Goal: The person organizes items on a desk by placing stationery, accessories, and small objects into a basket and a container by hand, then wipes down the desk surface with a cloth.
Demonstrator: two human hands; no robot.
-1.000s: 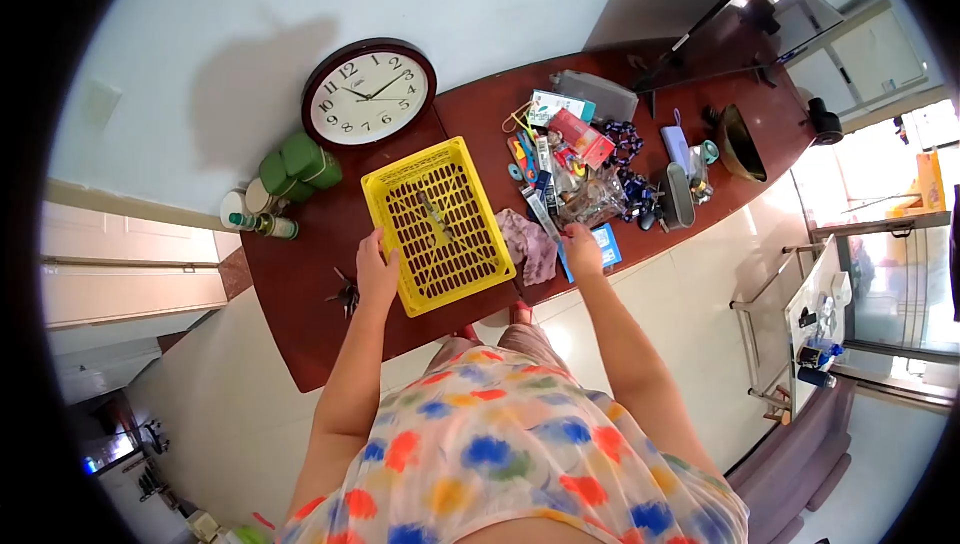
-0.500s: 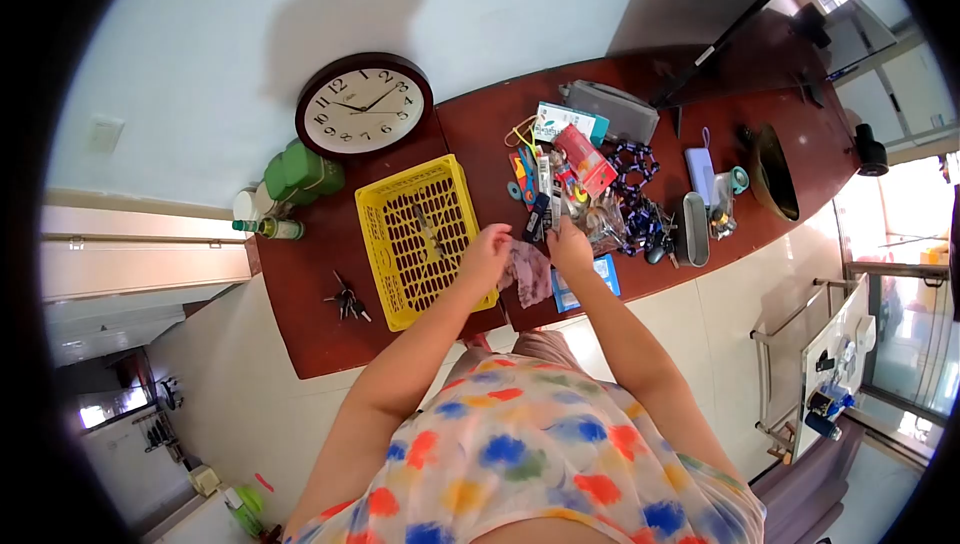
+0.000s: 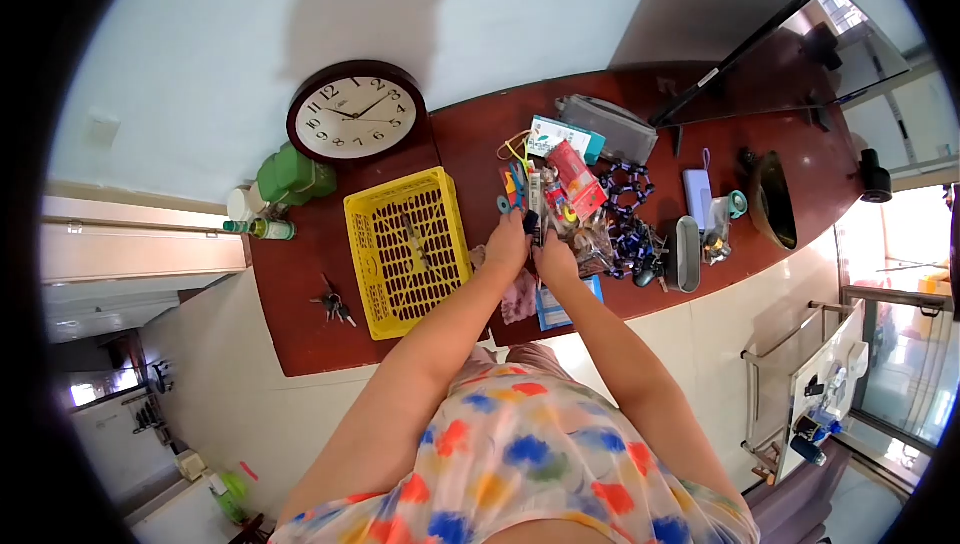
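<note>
At the near left of a pile of small items, my left hand (image 3: 508,242) is closed on something I cannot make out, close to a dark object and the blue scissors (image 3: 518,184). Right beside it, my right hand (image 3: 556,260) pinches the lower end of a slim grey-and-white item (image 3: 541,228). Under and below the hands lie a pinkish cloth (image 3: 519,300) and a blue-and-white packet (image 3: 568,304). A red packet (image 3: 577,179) and a white-and-teal box (image 3: 560,138) top the pile. Left of the hands is the yellow basket (image 3: 362,274), with a small item inside.
A round clock (image 3: 355,112) leans on the wall. Keys (image 3: 333,302) lie left of the basket, near green containers (image 3: 293,176) and a bottle (image 3: 262,229). To the right are a grey case (image 3: 688,254), a lilac power bank (image 3: 698,198), a bowl (image 3: 772,202) and a screen (image 3: 790,54).
My left hand has moved right, from the basket's edge to the pile, and closed. My right hand has shifted left beside it. The whole view has also turned slightly.
</note>
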